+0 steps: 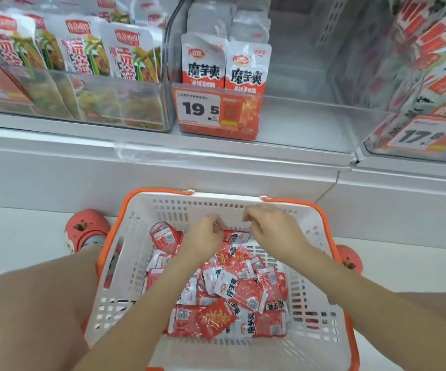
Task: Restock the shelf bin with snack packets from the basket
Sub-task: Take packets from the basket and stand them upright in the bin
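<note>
A white basket with an orange rim (320, 266) stands on the floor and holds several red-and-white snack packets (243, 290). Both my hands hover over the far end of the pile. My left hand (205, 235) has its fingers curled, and a red packet (236, 236) sticks out from under them. My right hand (272, 230) is beside it with curled fingers and nothing visible in them. Above, the clear shelf bin (310, 113) with the 19.5 price tag (197, 109) holds two rows of the same packets (224, 65) at its left side.
The bin on the left (82, 103) is filled with green-and-red packets, and another bin (417, 129) with a 17.9 tag is at the right. A white shelf ledge (163, 162) runs above the basket. My knees and red shoes (85, 228) flank the basket.
</note>
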`<state>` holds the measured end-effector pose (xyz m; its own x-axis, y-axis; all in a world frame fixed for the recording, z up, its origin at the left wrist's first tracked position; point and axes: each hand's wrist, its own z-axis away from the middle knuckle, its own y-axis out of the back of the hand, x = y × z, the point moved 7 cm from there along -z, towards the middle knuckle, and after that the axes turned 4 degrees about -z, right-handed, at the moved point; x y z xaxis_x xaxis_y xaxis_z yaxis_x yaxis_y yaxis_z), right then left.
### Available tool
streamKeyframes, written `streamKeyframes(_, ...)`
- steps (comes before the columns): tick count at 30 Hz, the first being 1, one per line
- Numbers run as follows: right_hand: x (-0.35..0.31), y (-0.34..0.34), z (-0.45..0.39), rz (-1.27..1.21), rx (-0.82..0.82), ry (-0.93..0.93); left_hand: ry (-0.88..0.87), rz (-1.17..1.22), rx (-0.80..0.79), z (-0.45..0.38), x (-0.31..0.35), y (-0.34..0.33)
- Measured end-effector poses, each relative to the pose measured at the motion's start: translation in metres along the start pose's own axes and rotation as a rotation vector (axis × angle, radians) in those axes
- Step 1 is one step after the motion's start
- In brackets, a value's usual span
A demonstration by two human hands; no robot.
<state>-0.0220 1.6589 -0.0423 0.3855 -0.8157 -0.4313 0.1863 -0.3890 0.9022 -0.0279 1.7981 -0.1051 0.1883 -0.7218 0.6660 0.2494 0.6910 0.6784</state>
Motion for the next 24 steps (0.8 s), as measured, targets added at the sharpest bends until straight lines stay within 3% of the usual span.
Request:
streamKeyframes(2, 0.043, -0.047, 0.018, 0.057, -0.206, -0.174, 0.031, -0.093, -0.135, 0.004, -0.030, -0.037)
streamKeyframes(5, 0.092, -0.093, 0.038, 0.062, -0.385, -0.333, 0.096, -0.160, -0.249, 0.005, -0.068, -0.070)
streamKeyframes(10, 0.130, -0.144, 0.034, 0.013, -0.535, -0.431, 0.182, -0.185, -0.302, -0.003, -0.109, -0.098)
streamKeyframes(15, 0.137, -0.201, 0.028, -0.221, -0.729, -0.498, 0.173, -0.196, -0.337, -0.011, -0.118, -0.117)
streamKeyframes(21, 0.115, -0.225, 0.035, -0.279, -0.489, -0.453, 0.187, -0.187, -0.368, -0.013, -0.122, -0.129)
streamKeyframes(24, 0.099, -0.233, 0.054, -0.333, -0.593, -0.435, 0.193, -0.158, -0.356, -0.011, -0.123, -0.130)
